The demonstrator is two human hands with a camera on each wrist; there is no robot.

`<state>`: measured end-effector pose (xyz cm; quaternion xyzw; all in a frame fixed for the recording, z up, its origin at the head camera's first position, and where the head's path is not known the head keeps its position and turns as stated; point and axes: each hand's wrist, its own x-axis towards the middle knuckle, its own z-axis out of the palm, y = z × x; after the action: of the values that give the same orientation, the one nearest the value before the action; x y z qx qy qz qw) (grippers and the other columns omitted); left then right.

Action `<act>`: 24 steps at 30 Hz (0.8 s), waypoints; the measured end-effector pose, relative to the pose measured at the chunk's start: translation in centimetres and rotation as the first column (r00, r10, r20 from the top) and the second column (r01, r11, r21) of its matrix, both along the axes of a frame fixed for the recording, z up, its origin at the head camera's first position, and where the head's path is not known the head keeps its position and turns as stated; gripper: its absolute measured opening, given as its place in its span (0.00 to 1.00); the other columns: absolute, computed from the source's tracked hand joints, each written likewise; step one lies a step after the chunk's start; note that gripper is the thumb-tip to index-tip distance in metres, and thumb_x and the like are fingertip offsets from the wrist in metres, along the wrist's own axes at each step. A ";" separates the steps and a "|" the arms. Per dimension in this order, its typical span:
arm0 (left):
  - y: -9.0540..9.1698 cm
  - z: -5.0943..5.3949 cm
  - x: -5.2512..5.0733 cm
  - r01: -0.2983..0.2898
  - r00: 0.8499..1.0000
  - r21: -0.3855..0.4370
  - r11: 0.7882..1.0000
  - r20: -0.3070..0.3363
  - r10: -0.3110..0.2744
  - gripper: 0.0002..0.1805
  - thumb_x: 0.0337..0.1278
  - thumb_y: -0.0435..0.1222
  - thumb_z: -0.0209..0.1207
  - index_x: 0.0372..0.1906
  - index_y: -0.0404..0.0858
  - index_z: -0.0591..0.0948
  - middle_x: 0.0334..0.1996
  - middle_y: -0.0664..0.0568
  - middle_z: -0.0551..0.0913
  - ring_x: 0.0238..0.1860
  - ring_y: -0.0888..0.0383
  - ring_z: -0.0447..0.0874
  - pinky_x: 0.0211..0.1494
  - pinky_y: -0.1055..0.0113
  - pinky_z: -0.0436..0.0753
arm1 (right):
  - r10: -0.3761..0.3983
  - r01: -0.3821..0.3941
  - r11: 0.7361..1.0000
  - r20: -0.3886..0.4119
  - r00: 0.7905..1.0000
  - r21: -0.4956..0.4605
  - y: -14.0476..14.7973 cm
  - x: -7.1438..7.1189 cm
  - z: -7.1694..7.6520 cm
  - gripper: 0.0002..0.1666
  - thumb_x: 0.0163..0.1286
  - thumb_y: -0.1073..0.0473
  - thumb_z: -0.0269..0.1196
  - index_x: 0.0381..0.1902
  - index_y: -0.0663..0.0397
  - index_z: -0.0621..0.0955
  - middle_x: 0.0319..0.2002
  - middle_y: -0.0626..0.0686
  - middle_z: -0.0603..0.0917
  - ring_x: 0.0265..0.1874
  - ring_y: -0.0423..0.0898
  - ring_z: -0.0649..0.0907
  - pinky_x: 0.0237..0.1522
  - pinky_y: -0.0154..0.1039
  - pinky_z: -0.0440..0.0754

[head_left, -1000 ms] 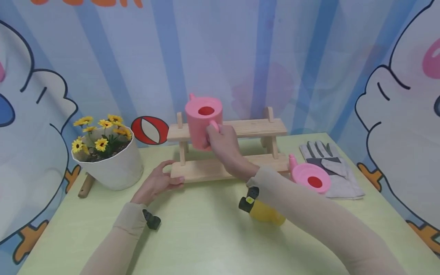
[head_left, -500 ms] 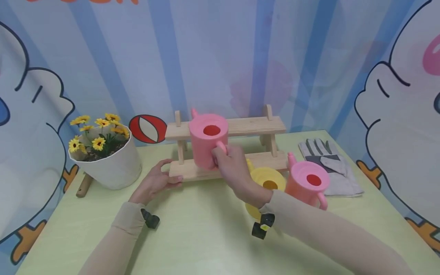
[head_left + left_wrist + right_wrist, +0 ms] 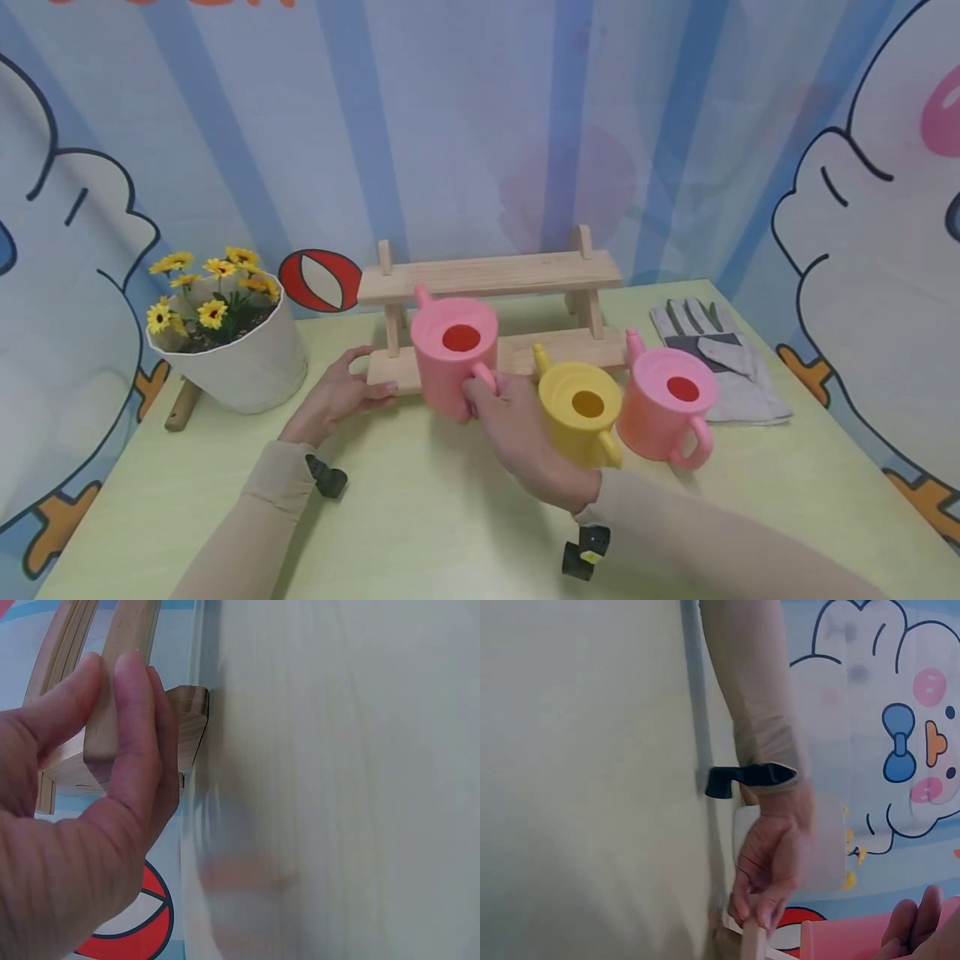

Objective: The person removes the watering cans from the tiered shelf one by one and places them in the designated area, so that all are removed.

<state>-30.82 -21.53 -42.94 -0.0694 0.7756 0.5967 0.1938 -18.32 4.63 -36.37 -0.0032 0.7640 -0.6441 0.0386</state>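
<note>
My right hand (image 3: 525, 437) grips a pink watering can (image 3: 446, 362) by its handle. The can is upright, its spout toward the back, just in front of the two-tier wooden shelf (image 3: 487, 273), where it hides part of the lower board. At the board's left end, my left hand (image 3: 341, 398) pinches the wood; the left wrist view shows thumb and fingers (image 3: 135, 727) on either side of it. A yellow watering can (image 3: 573, 400) stands right of my right hand, partly behind it. Only a few right-hand fingertips (image 3: 922, 915) appear in the right wrist view, against the pink can.
A second pink watering can (image 3: 656, 408) stands beside the yellow one. Work gloves (image 3: 742, 383) lie at the back right. On the left is a white pot (image 3: 255, 367) of yellow flowers, with a wooden handle (image 3: 182, 407) by it. A printed curtain (image 3: 472, 125) hangs behind.
My right hand has brought the pink watering can down and nearer, from before the upper board to before the lower one. The yellow can has come into fuller view. My left hand stays put.
</note>
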 end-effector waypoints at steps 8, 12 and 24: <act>0.1 -0.1 -0.1 -0.006 1.000 0.009 1.000 -0.004 0.006 0.54 0.73 0.31 0.68 0.90 0.46 0.46 0.78 0.29 0.67 0.43 0.62 0.94 0.64 0.63 0.91 | -0.011 0.010 1.000 0.049 0.999 0.003 0.0 1.1 -2.6 0.23 0.84 0.53 0.58 0.24 0.52 0.73 0.17 0.46 0.68 0.17 0.43 0.68 0.19 0.30 0.63; 0.1 -0.1 0.0 0.001 1.000 0.029 1.000 -0.007 -0.001 0.54 0.73 0.30 0.68 0.90 0.44 0.45 0.78 0.28 0.66 0.43 0.63 0.94 0.58 0.68 0.92 | -0.021 0.020 1.000 0.071 0.997 0.018 0.1 1.5 -3.7 0.24 0.84 0.53 0.58 0.24 0.50 0.71 0.17 0.46 0.67 0.16 0.42 0.69 0.20 0.29 0.64; 0.2 -0.2 -0.2 0.005 1.000 0.023 1.000 -0.011 -0.005 0.53 0.73 0.30 0.67 0.90 0.45 0.46 0.72 0.31 0.72 0.43 0.62 0.91 0.52 0.72 0.92 | -0.027 0.026 1.000 0.112 0.993 0.009 -0.1 2.0 -6.2 0.24 0.82 0.57 0.58 0.20 0.50 0.70 0.17 0.45 0.67 0.17 0.41 0.68 0.20 0.28 0.61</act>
<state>-30.98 -21.35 -43.13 -0.0617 0.7699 0.6055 0.1919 -16.27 4.57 -42.58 0.0430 0.7631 -0.6407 0.0728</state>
